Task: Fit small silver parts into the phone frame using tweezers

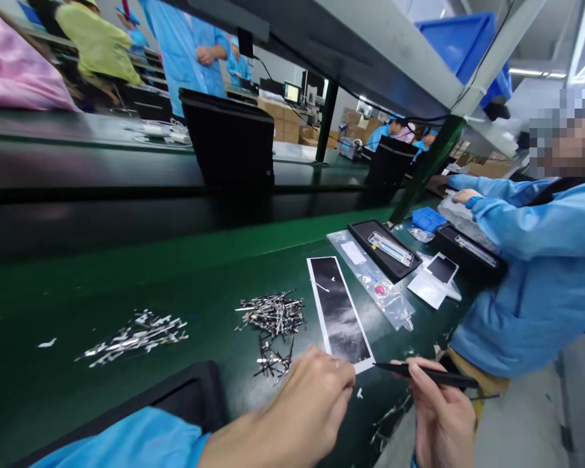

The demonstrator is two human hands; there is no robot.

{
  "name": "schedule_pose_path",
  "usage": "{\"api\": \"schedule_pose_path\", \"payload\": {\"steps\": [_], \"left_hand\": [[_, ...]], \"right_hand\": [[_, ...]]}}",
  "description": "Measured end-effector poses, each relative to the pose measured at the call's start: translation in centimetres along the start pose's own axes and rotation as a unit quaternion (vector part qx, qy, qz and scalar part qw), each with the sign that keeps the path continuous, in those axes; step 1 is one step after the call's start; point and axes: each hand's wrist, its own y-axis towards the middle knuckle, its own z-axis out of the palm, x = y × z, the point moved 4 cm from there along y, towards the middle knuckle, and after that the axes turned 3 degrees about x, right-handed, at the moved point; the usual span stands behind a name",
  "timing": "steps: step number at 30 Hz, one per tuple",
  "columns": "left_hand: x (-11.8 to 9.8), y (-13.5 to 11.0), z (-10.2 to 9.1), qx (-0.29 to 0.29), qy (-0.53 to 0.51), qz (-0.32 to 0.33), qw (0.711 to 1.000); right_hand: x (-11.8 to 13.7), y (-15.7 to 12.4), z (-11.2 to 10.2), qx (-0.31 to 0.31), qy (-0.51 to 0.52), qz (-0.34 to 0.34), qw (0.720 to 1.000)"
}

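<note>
My right hand (443, 403) grips a pair of black tweezers (439, 375), whose tip points left at the lower right corner of a long black sheet with a white border (338, 305). At that sheet's near end is my left hand (316, 396), its fingers curled together and pointing down. What they pinch, if anything, is hidden. Two tiny white pieces lie on the sheet's upper part, and a small white piece (359, 393) rests on the green table (195, 279). Left of the sheet sits a pile of thin black and silver strips (275, 315), with a smaller cluster of black strips (273, 361) below it.
Further left spreads a heap of silvery strips (136, 338). A black tray (185, 396) lies under my left forearm. Beyond the sheet are a clear plastic bag (370, 279) and a black tray with a part (385, 250). At right stands a co-worker in blue (541, 260).
</note>
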Motion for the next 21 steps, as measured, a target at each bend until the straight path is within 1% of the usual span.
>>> {"api": "schedule_pose_path", "payload": {"steps": [2, 3, 4, 6, 8, 10, 12, 15, 21], "left_hand": [[-0.1, -0.4, -1.0, 0.005, -0.113, -0.057, 0.992], [-0.2, -0.6, -1.3, 0.015, -0.179, -0.078, 0.981], [-0.2, -0.9, -1.5, 0.024, -0.249, -0.098, 0.963], [-0.2, -1.5, -1.6, 0.029, -0.378, -0.126, 0.917], [-0.2, -2.0, -1.7, 0.025, -0.453, -0.141, 0.880], [-0.3, -2.4, -1.7, 0.019, -0.487, -0.147, 0.861], [-0.4, -2.8, -1.7, 0.016, -0.501, -0.154, 0.851], [-0.5, -3.1, -1.8, 0.013, -0.507, -0.156, 0.848], [-0.5, -3.4, -1.7, 0.018, -0.522, -0.152, 0.839]], "right_hand": [[0.7, -0.5, 0.1, 0.032, 0.004, 0.000, 0.999], [1.0, -0.7, 0.2, 0.049, 0.001, -0.005, 0.999], [1.2, -1.0, 0.3, 0.066, -0.003, -0.013, 0.998], [1.6, -1.4, 0.9, 0.099, -0.010, -0.033, 0.994], [1.9, -1.8, 1.6, 0.124, -0.012, -0.051, 0.991], [2.2, -2.1, 2.3, 0.143, -0.015, -0.061, 0.988], [2.3, -2.3, 2.8, 0.152, -0.015, -0.061, 0.986], [2.4, -2.6, 3.2, 0.165, -0.012, -0.062, 0.984], [2.9, -2.9, 3.7, 0.191, -0.011, -0.088, 0.978]]}}
